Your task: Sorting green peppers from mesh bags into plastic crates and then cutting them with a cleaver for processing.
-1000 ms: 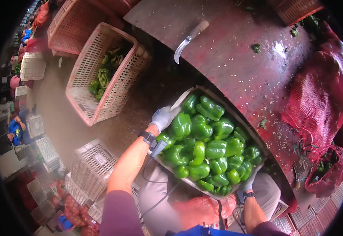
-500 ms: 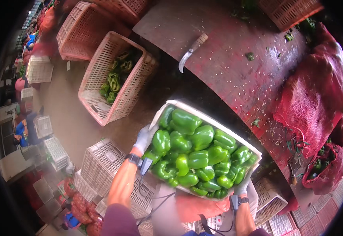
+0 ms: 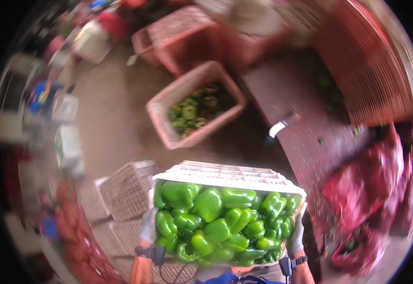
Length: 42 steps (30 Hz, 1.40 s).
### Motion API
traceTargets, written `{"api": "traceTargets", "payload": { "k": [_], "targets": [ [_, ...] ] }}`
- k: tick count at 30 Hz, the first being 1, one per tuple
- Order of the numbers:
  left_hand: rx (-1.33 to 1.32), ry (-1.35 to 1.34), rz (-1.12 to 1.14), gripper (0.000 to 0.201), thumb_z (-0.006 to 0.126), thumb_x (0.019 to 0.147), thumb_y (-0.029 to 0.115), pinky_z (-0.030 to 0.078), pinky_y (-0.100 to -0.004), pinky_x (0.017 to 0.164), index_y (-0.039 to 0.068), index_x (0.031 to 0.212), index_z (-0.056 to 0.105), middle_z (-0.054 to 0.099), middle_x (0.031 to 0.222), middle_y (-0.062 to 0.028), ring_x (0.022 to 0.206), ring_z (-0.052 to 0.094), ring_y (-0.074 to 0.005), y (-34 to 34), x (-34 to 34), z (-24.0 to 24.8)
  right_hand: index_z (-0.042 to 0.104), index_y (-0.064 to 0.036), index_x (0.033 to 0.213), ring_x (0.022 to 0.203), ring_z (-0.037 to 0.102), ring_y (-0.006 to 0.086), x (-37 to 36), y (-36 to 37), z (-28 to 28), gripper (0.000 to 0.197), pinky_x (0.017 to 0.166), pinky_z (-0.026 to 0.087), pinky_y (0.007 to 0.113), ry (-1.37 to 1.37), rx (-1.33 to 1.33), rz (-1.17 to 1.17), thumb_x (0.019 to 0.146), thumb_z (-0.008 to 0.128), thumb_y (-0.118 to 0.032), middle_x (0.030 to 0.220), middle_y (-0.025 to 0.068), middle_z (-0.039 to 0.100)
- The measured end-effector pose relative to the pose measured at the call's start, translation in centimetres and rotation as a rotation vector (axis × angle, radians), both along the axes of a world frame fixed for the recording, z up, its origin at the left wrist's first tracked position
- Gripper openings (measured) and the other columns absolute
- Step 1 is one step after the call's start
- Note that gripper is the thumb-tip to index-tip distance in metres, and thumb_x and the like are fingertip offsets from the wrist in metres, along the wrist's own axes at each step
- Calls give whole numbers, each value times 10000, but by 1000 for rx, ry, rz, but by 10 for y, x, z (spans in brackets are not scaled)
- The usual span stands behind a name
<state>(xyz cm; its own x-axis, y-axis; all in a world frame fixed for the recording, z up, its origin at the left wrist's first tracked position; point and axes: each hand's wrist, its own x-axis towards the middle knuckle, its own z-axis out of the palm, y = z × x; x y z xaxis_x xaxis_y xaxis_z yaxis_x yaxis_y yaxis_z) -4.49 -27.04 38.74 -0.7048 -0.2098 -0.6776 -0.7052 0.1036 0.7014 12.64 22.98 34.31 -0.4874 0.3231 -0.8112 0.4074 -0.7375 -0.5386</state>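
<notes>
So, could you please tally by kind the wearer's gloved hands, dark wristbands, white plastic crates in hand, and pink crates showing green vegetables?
Grey-gloved left hand and right hand: 2
Dark wristbands: 2
White plastic crate filled with green bell peppers: 1
Pink plastic crate with green vegetables inside: 1
Total: 6

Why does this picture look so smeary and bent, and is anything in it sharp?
Head view: the peppers and white crate look fairly sharp, with white glints on the peppers; head view: the knife and net sack are smeared, probably by camera motion; head view: the red crate bows near the fisheye's right rim.
</notes>
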Motion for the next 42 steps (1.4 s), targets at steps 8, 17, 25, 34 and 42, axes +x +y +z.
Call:
{"api": "traceTargets", "payload": {
  "k": [8, 17, 25, 34, 42],
  "targets": [
    [-20, 113, 252, 421, 536, 1055, 395, 540, -325, 785, 22, 1180, 686, 695, 1018, -44, 901, 637, -136, -60, 113, 100, 541, -2, 1434, 1116, 662, 194, -162, -84, 109, 641, 981, 535, 352, 110, 202, 658, 1090, 444, -535, 1301, 87, 669],
    [-118, -107, 643, 535, 519, 992, 498, 509, -429, 863, 2, 1097, 690, 721, 1023, -225, 936, 705, -332, -19, 199, 178, 538, -5, 1438, 1117, 663, 194, -241, -203, 171, 656, 976, 543, 354, 229, 80, 1327, 1087, 437, -550, 1304, 89, 666],
    [-370, -103, 686, 680, 523, 986, 599, 498, -435, 945, -27, 1185, 701, 721, 1152, -264, 1085, 695, -400, 20, 282, 90, 535, -8, 1442, 1118, 664, 194, -261, -315, 202, 669, 972, 550, 355, 316, -40, 1763, 1084, 430, -563, 1306, 91, 664],
    [162, 53, 1341, 659, 589, 1001, 594, 557, -366, 890, 8, 1288, 688, 748, 1136, -112, 1004, 710, -195, 40, 378, 129, 531, -11, 1446, 1119, 665, 194, -212, -426, 232, 684, 967, 558, 357, 423, -6, 2094, 1080, 423, -578, 1309, 94, 662],
    [206, 124, 1996, 668, 568, 970, 598, 550, -366, 823, 12, 1264, 697, 740, 1071, -128, 945, 694, -225, 116, 508, 88, 529, -14, 1450, 1120, 665, 193, -126, -528, 281, 697, 963, 565, 359, 520, -106, 2484, 1077, 417, -592, 1312, 95, 660]
  ]
}}
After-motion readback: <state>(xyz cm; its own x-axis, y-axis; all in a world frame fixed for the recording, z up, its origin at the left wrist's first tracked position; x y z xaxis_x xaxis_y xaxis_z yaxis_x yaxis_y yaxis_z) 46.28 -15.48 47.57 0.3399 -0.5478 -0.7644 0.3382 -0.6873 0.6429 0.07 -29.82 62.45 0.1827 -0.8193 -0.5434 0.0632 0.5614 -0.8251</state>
